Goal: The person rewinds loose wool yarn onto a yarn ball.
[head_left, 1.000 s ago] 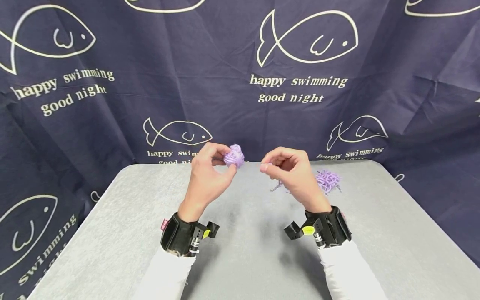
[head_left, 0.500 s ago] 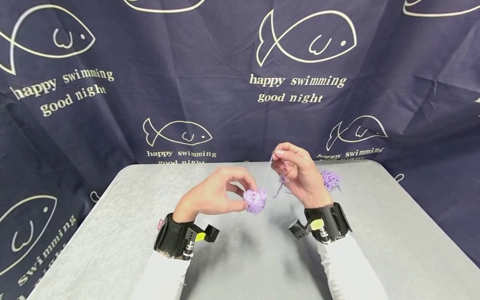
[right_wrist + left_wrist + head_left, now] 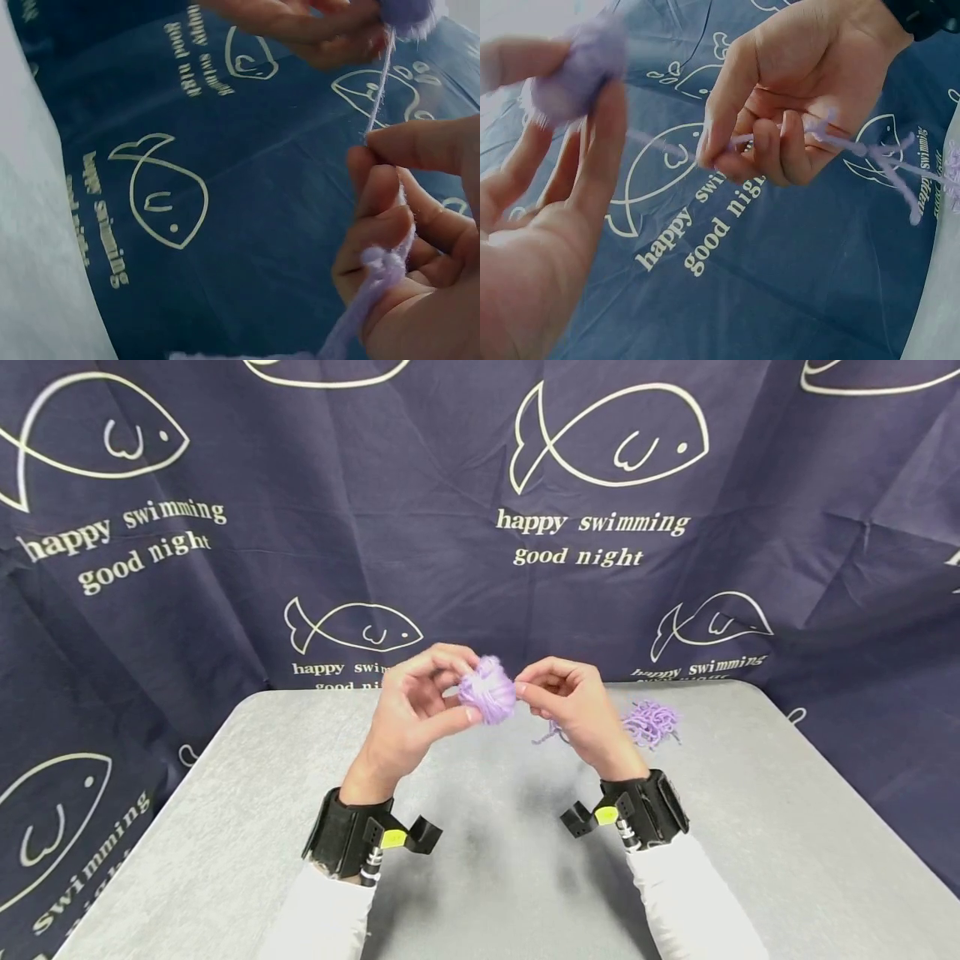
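My left hand point(image 3: 420, 710) holds a small ball of lilac yarn point(image 3: 487, 691) between thumb and fingers, raised above the grey table point(image 3: 487, 860). The ball point(image 3: 574, 71) looks blurred in the left wrist view. My right hand point(image 3: 570, 702) sits just right of the ball and pinches the yarn strand point(image 3: 735, 140) that runs from it. The strand point(image 3: 379, 82) runs up to the ball in the right wrist view, and more yarn passes through the curled fingers point(image 3: 382, 247). A loose yarn tail point(image 3: 551, 735) hangs below the right hand.
A loose heap of lilac yarn point(image 3: 652, 722) lies on the table at the back right. A dark blue cloth point(image 3: 600, 527) with fish prints hangs behind and around the table. Black wrist straps point(image 3: 352, 843) sit on both forearms.
The left hand has lifted the yarn ball up and back from its low position. The right hand has come down and left, close to the ball, so the strand between them is shorter.
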Available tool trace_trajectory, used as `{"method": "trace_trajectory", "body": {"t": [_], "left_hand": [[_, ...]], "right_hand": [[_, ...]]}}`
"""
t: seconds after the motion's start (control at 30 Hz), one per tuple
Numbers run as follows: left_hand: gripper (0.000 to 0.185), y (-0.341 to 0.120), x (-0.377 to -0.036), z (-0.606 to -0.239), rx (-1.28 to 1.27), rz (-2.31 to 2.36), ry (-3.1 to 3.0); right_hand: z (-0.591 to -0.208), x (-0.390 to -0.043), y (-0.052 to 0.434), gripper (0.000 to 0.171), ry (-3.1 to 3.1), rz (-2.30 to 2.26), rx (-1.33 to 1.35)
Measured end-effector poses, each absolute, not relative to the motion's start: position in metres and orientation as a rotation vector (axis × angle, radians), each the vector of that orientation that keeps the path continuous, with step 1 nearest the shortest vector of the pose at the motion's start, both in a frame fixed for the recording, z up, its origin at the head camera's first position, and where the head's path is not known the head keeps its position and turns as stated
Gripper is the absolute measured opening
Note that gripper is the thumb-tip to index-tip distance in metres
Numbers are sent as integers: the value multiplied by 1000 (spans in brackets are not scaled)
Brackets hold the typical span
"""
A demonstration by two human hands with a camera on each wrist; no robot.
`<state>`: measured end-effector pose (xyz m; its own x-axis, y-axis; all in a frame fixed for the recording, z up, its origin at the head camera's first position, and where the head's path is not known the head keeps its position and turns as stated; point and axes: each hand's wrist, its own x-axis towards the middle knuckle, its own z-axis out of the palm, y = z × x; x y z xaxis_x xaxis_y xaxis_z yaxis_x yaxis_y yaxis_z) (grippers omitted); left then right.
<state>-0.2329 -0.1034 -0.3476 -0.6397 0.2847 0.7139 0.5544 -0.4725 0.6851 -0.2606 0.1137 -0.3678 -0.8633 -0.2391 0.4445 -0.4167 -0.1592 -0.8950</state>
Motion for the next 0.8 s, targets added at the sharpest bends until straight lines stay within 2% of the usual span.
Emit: {"method": "trace_trajectory", "body": {"t": [0.23,0.4,0.6,0.8], "left_hand": [[36,-98,-236,-346,-744,-2232,-1375],[26,-97,-240,-351,-542,-1923,-1570],[33,-97,-245,-359,-535,-1561,-1791],[44,-98,-247,-360,-666,-1506,-1887]], "right_hand": [[-367,-252,104,5,-2191,1649,884],[-363,-243,98,6,-2195,1435,974],[-358,-237,98,5,-2154,1474,1025],[-354,-239,105,4,-2038,1606,1014]]}}
